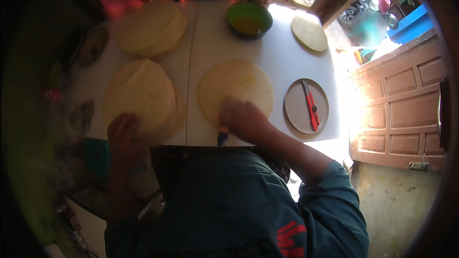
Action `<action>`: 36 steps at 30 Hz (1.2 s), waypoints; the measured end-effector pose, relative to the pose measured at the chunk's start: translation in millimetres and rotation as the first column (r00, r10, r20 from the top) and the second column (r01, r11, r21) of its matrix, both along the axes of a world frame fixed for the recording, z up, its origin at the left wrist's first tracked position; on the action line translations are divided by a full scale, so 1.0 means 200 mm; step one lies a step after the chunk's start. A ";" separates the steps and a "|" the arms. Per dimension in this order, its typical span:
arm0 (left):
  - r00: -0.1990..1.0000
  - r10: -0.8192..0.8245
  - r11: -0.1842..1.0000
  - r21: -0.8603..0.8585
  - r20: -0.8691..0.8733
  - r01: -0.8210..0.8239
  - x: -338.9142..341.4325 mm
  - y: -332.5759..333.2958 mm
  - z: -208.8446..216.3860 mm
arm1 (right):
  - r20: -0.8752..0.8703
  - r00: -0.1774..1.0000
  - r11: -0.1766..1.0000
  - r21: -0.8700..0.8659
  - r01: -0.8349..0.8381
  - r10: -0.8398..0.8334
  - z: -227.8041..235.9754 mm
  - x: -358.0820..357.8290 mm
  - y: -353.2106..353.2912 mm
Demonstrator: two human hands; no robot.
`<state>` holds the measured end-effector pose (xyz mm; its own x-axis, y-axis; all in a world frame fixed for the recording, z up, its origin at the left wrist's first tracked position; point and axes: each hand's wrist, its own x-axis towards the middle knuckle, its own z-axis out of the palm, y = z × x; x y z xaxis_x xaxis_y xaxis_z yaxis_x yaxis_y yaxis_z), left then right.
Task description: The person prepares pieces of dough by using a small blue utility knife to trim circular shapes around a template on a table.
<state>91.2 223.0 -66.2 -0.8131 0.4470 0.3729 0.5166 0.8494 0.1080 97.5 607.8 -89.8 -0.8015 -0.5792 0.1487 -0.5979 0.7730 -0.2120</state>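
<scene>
A pale round dough sheet [251, 79] lies flat on the white table, a glossy patch on its upper right part. Over its near edge is my right hand [243, 118], slightly blurred, with fingers closed round a brush [223, 138]. The brush's blue handle end points toward me; its bristles are hidden under the hand. To the left, my left hand [123, 126] curls its fingers at the near edge of a stack of round dough sheets [141, 91]. Those fingertips are dim, and the top sheet shows a crease.
Behind stands another dough stack [150, 27]. A green bowl [249, 20] holds yellowish liquid. One round sheet [309, 33] lies at the far right corner. On a grey-beige plate [292, 114] rests a red cutter knife [312, 112]. A brown wooden door [399, 100] stands right of the table.
</scene>
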 end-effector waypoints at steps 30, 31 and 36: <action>0.990 -0.072 0.946 0.323 0.125 0.028 -0.16 -0.14 0.13 | 0.028 0.997 0.863 -0.503 -0.043 0.066 0.16 -0.26 -0.43; 0.990 -0.077 0.945 0.326 0.120 0.033 -0.20 -0.15 0.13 | 0.057 0.997 0.871 -0.492 -0.009 0.042 0.22 -0.27 -0.54; 0.988 -0.046 0.970 0.243 0.146 0.009 -0.27 -0.18 0.22 | 0.103 0.994 0.962 -0.268 0.053 -0.026 0.36 -0.39 -0.89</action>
<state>37.5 186.1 -23.0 -0.8565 0.3820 0.3472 0.5017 0.7744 0.3855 19.4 429.6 -17.9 -0.8413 -0.4959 0.2151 -0.5341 0.7014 -0.4720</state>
